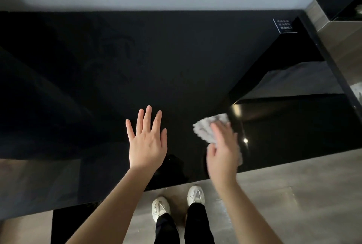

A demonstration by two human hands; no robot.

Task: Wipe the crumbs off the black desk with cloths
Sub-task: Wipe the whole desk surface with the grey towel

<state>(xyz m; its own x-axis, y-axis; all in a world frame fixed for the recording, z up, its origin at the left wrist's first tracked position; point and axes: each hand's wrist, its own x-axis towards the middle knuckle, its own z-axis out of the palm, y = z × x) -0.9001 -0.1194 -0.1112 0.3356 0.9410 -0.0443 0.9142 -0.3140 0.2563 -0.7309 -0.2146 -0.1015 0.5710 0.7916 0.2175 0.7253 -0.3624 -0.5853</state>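
Note:
The glossy black desk (137, 57) fills most of the view and runs back to a grey wall. My left hand (146, 142) lies flat near the front edge with its fingers spread and straight, holding nothing. To its right, my right hand (223, 151) presses a crumpled white cloth (205, 128) onto the desk top; the cloth sticks out beyond the fingers and under the palm. The right hand is blurred. No crumbs can be made out on the dark surface.
A small dark sign with white text (285, 25) stands at the desk's back right corner. A steel-coloured unit (333, 34) borders the desk on the right. My white shoes (176, 202) stand on the grey floor below the front edge.

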